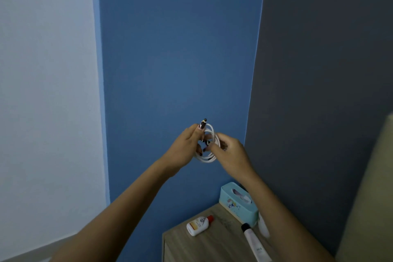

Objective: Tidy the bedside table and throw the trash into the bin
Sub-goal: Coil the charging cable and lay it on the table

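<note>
A white cable (209,158) is coiled into loops and held up in front of the blue wall, well above the bedside table (214,244). My left hand (185,149) grips the left side of the coil with its fingers through the loops. My right hand (230,153) pinches the coil's right side. On the wooden table lie a small white bottle with a red cap (198,225), a white tube with a black cap (253,242) and a teal tissue box (238,204) at the back. My right forearm hides part of the table.
A second white bottle (263,227) lies half hidden behind my right forearm beside the tissue box. A beige padded headboard (370,198) rises at the right edge. White and blue wall panels fill the left and middle. No bin is in view.
</note>
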Action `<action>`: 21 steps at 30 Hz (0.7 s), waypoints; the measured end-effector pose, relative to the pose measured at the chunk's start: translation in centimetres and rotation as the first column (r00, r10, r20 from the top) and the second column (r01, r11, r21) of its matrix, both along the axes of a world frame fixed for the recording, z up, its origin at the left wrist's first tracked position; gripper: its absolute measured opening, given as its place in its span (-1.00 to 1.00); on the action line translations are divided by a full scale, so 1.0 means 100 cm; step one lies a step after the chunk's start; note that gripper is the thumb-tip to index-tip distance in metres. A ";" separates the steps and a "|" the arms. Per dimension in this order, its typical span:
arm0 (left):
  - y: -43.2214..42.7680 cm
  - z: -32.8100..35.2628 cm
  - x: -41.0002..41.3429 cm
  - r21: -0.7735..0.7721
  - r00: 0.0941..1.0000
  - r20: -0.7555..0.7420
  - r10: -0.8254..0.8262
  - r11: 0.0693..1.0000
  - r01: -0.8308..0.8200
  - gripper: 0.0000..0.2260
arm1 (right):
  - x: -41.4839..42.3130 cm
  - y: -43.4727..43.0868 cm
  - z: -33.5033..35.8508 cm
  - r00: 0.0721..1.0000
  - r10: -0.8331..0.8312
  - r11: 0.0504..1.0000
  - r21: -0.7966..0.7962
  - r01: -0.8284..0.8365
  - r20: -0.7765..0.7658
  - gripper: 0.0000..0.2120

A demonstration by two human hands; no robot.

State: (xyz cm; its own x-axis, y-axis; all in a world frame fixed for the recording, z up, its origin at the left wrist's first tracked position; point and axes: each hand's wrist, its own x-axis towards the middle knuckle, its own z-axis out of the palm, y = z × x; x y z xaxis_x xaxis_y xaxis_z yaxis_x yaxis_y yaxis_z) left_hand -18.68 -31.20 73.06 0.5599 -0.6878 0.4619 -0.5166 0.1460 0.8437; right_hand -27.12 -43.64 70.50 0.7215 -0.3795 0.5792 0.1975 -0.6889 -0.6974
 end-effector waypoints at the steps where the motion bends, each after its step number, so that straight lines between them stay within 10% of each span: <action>1: 0.002 0.001 0.002 -0.004 1.000 -0.025 0.010 1.000 -0.010 -0.69 | -0.004 -0.001 0.001 0.999 0.045 0.998 0.037 -0.045 -0.015 -0.85; 8: 0.010 0.005 0.015 0.050 1.000 -0.005 -0.010 0.999 0.010 -0.69 | -0.027 -0.011 0.014 0.929 0.368 0.857 0.399 -0.325 -0.033 -0.85; 21: 0.011 0.002 0.023 0.088 0.988 0.118 0.103 0.990 -0.113 -0.70 | -0.046 -0.030 0.036 0.907 0.246 0.957 0.232 -0.173 -0.340 -0.78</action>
